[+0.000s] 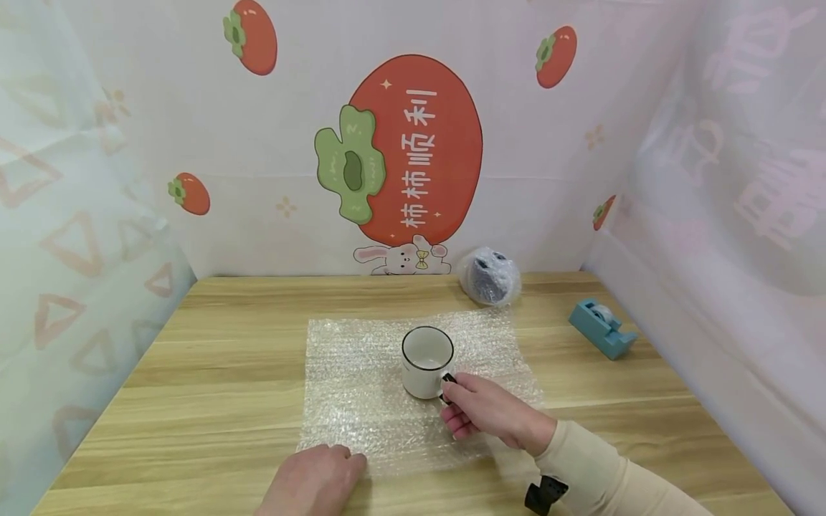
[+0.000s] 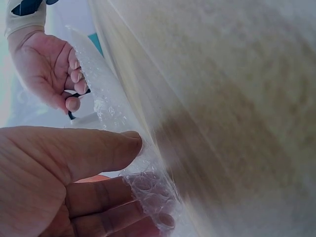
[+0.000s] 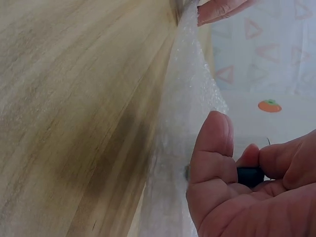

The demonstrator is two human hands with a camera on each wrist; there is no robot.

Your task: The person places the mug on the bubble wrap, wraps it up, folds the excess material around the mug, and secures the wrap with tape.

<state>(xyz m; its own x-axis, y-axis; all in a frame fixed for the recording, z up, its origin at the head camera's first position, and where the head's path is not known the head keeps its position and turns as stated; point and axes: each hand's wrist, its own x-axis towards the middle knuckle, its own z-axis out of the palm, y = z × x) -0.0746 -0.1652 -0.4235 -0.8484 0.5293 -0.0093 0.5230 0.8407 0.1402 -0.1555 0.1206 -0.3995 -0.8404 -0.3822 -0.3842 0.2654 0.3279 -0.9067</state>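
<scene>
A white enamel-style mug [image 1: 422,380] with a dark rim and black handle stands upright on a sheet of bubble wrap [image 1: 355,401]. My right hand [image 1: 480,410] grips the handle from the right, and the mug still touches the sheet. At the sheet's front left corner lies my left hand [image 1: 316,479], fingertips touching the edge. Up close in the left wrist view, the thumb [image 2: 106,150] and fingers lie apart beside the bubble wrap [image 2: 148,192], which partly covers the fingertips. In the right wrist view, the right fingers [image 3: 212,158] curl round the dark handle [image 3: 250,176].
A bubble-wrapped bundle [image 1: 490,277] with something grey inside sits at the table's back edge. Toward the right stands a teal tape dispenser [image 1: 601,328] with a roll of clear tape. Printed cloth walls [image 1: 516,179] enclose the wooden table [image 1: 193,373] at the back and sides.
</scene>
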